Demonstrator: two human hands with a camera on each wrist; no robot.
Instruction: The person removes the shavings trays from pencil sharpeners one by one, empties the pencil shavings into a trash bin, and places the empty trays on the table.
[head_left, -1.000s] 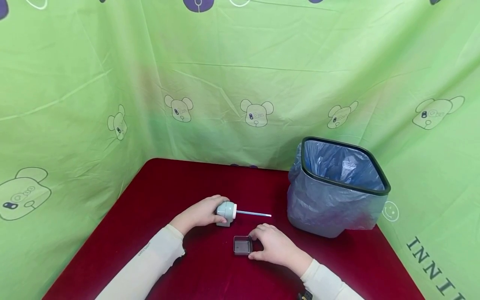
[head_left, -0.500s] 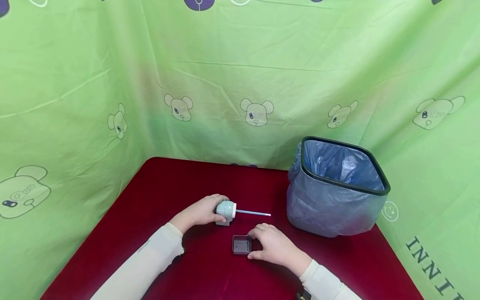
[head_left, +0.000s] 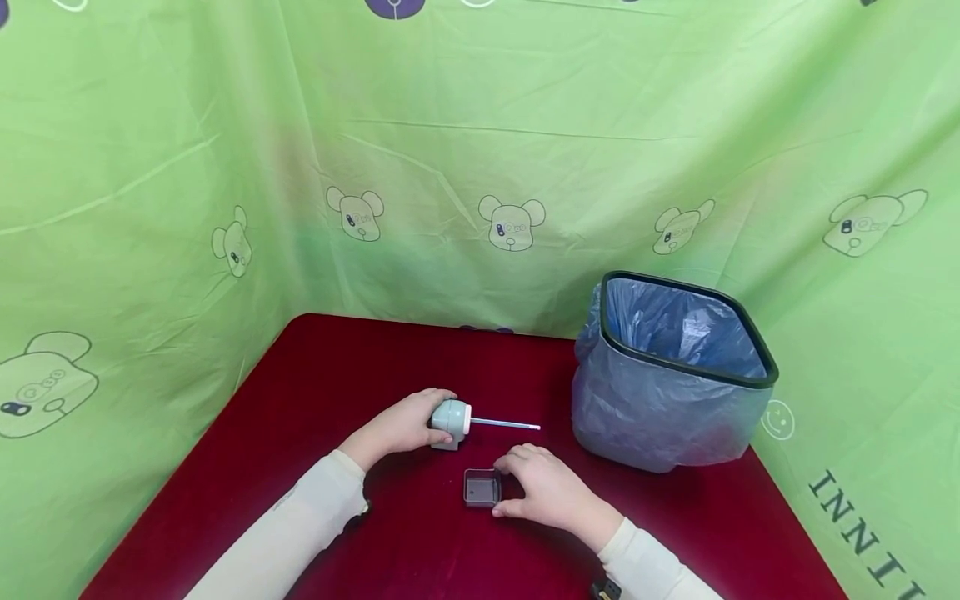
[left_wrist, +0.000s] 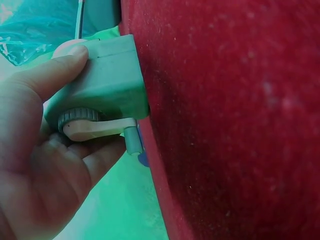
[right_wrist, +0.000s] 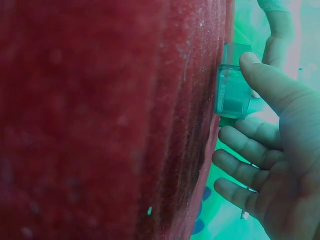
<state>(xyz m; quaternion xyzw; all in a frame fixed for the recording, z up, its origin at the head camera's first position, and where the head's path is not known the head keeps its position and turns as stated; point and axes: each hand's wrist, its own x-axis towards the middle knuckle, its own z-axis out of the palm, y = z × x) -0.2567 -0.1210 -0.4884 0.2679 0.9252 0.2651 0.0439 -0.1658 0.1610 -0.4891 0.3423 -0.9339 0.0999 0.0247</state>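
My left hand [head_left: 405,425] grips a pale green pencil sharpener [head_left: 450,421] on the red table. A pencil [head_left: 504,423] sticks out of its white front, pointing right. In the left wrist view, the thumb lies along the body, while the crank handle [left_wrist: 100,128] faces the palm. Closer to me, the thumb and index finger of my right hand [head_left: 543,487] pinch the right end of a small dark see-through shavings drawer [head_left: 482,490], whose open side faces up. The right wrist view shows the thumb on the drawer [right_wrist: 234,92] and the other fingers spread below.
A waste bin [head_left: 660,417] lined with a bluish plastic bag and topped by a black rim stands at the table's right side. Green cloth [head_left: 420,167] printed with bear heads hangs around the back and sides. Red fabric covers the table [head_left: 360,358].
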